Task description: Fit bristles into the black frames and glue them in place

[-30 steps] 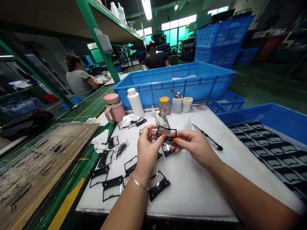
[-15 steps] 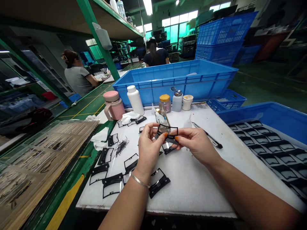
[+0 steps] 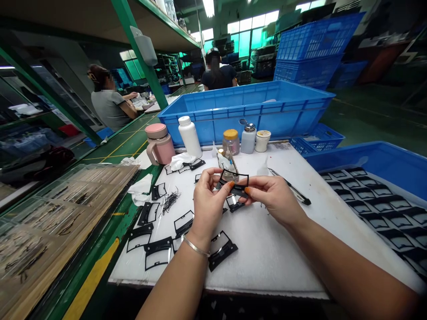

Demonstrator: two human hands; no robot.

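Note:
A black plastic frame with a clear window [image 3: 237, 188] is pinched between my two hands above the white work board [image 3: 267, 258]. My left hand [image 3: 211, 195] grips its left end, thumb on the near face. At the right end, my right hand [image 3: 268, 195] holds it between thumb and fingers. More such frames lie on the board, among them one frame [image 3: 223, 251] beside my left wrist and another [image 3: 158, 253] further left. A small heap of thin black strips [image 3: 171, 201] rests among them. Tweezers [image 3: 293, 189] lie beyond my right hand.
Along the board's back stand a pink mug [image 3: 160, 144], a white bottle [image 3: 190, 135], a yellow-lidded jar [image 3: 231, 141] and a pump bottle [image 3: 248, 138]. Behind them is a large blue crate [image 3: 247, 115]. A blue bin [image 3: 393, 155] at right holds rows of frames. Two people sit further off.
Both hands keep hold of the same frame, which looks slightly tilted compared with before. The view has shifted a little. At left, the seated person's hand has risen into sight.

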